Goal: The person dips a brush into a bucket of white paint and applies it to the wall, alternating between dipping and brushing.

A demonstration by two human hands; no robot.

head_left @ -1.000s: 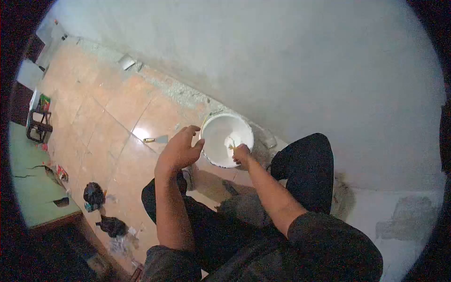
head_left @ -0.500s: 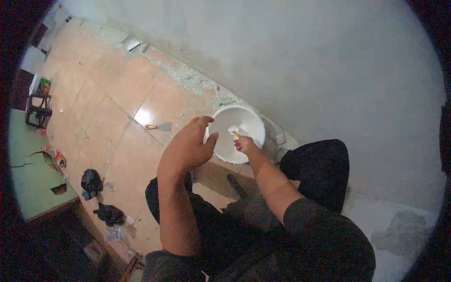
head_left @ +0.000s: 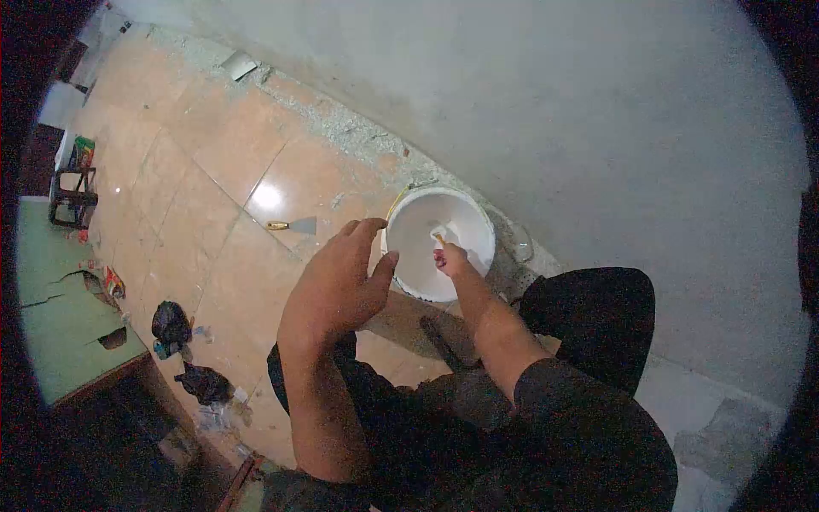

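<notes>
A white bucket (head_left: 440,198) stands on the tiled floor close to the wall, with whitish material inside. My right hand (head_left: 452,258) reaches into it, fingers closed round the yellowish handle of a small putty knife (head_left: 439,238). The blade end of this tool looks white, and part of it is blurred. My left hand (head_left: 341,277) is at the bucket's left rim, thumb and fingers apart, fingertips right at the edge. A second putty knife (head_left: 294,225) with a wooden handle lies on the tiles, left of the bucket.
Crumbled debris (head_left: 350,128) runs along the foot of the grey wall (head_left: 554,111), with a metal plate (head_left: 240,65) on it. Black plastic bags (head_left: 203,384) lie at the lower left. A dark stool (head_left: 73,196) stands at the far left, beside a cracked green panel (head_left: 64,299).
The view has shifted slightly, so the bucket appears a little further right. My right hand has moved the putty knife within the bucket. My left hand stays by the rim.
</notes>
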